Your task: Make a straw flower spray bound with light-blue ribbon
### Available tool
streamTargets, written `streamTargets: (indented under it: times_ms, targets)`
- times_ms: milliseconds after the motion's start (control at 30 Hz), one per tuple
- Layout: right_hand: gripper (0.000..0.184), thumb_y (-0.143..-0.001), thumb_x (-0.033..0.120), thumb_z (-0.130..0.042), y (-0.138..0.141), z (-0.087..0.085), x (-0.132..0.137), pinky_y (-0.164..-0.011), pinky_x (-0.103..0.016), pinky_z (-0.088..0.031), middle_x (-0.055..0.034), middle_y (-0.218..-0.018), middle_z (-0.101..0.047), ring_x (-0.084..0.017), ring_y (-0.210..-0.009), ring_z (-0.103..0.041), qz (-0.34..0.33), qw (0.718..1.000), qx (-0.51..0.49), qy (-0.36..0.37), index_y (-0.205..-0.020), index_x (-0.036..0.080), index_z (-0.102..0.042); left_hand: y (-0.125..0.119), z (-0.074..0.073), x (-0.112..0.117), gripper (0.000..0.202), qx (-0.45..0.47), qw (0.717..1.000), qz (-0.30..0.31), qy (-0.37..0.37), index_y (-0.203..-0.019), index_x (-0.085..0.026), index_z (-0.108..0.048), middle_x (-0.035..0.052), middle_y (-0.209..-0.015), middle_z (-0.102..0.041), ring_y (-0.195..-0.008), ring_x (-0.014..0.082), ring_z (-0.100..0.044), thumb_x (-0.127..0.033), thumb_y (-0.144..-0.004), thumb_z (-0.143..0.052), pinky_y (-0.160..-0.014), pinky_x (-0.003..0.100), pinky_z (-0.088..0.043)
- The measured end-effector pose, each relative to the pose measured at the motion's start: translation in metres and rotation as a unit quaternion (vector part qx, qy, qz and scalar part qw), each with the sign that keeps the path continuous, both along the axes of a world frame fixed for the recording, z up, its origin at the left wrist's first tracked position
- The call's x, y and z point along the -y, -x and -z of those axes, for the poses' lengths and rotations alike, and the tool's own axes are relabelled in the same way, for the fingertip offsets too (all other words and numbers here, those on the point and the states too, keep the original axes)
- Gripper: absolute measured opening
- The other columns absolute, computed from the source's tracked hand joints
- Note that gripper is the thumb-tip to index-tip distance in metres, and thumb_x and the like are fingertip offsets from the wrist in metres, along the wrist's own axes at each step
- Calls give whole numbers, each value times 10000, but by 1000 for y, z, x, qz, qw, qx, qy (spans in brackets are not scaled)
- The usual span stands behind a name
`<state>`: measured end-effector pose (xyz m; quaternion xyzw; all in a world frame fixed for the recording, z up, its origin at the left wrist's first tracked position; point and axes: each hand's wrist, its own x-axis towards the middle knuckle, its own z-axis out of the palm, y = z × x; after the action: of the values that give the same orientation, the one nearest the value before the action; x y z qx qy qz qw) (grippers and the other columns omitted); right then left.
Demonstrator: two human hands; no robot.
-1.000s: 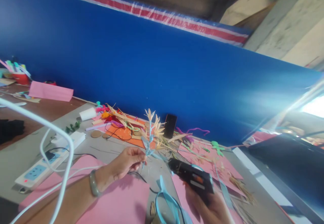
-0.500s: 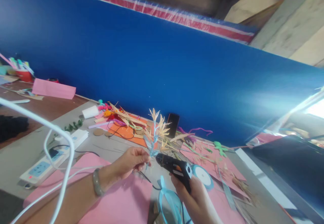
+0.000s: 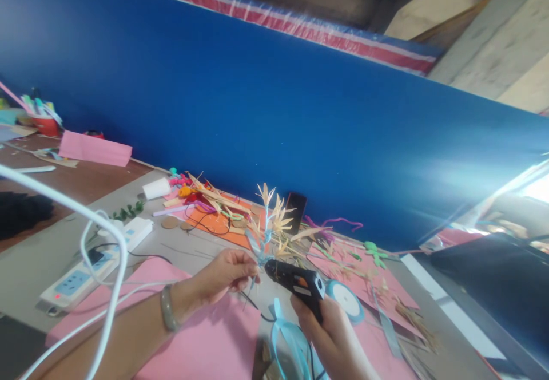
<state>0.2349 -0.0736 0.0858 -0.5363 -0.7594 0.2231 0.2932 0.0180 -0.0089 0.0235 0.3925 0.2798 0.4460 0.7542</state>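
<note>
Beneath a broad, flat blue panel (image 3: 274,94), your two bare hands come close together over a grey tabletop (image 3: 30,265).
A flat pink sheet of paper (image 3: 206,340) lies below your wrists. Your right hand (image 3: 323,328) is wrapped around a pistol handle; your left hand (image 3: 229,274) pinches narrowly, thumb against fingers, on the low end of a pale straw-coloured flower spray with a light-blue wrapped stem (image 3: 267,225). The spray stands above the table, its long axis nearly upright, top leaning slightly right; its thin, pointed petals fan out in tufts, with blue leaf shapes lower down. The black plastic glue gun (image 3: 295,282) in your right hand aims its nozzle left at those leaves; whether they touch, you cannot tell. Its small pale label (image 3: 302,290) is too blurred to read.
</note>
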Motion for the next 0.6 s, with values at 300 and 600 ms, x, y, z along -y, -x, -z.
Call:
streamTargets:
  times_ms: [300, 600]
  targets:
    - [481, -924, 522, -491, 0, -3, 0, -381, -201, -309, 39, -423, -410, -96, -390, -373, 4, 1000, 5, -29, -602, 174, -575, 0, -1, 0, 279, 11, 1000, 2, 7, -683, -135, -586, 31, -609, -689, -372, 28, -387, -309, -675, -804, -396, 207, -155]
    - [478, -928, 522, -486, -1, -3, 0, -374, -201, -307, 44, -411, -397, -101, -380, -368, 8, 999, 15, -40, -614, 174, -580, -1, 0, 1, 279, 9, 1000, 3, 12, -689, -131, -595, 36, -619, -688, -379, 26, -389, -310, -674, -808, -398, 207, -151]
